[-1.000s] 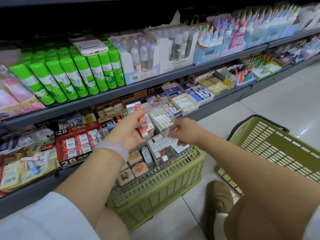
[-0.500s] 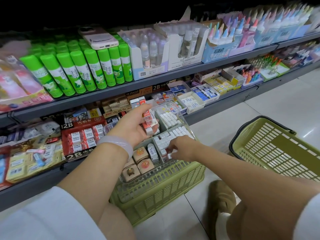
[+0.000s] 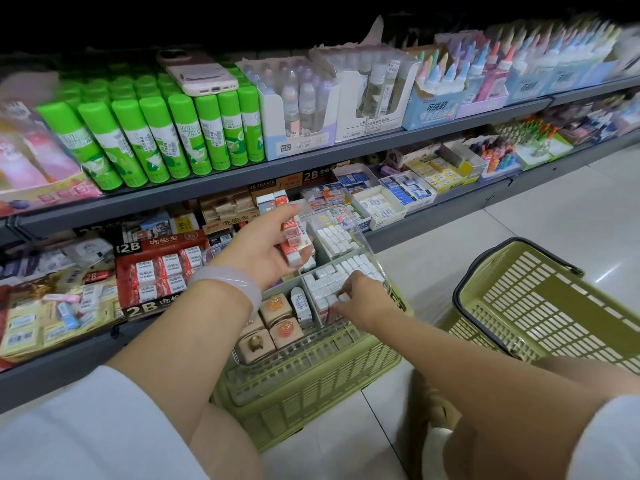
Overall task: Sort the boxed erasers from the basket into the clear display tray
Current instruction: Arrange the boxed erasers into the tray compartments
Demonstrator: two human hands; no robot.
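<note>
Head view:
Left hand (image 3: 263, 249): grip closed around a few boxed erasers (image 3: 292, 237), held above the tray.
Right hand (image 3: 363, 299): fingertips pinching one eraser among the rows in the clear tray (image 3: 360, 233).
Tray: resting on the green basket (image 3: 311, 382).

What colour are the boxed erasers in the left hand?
Red and white boxed erasers, gripped in the left hand; head view.

Grey stocked shop shelves (image 3: 311, 161) above pale glossy floor tiles (image 3: 554, 209)
</note>
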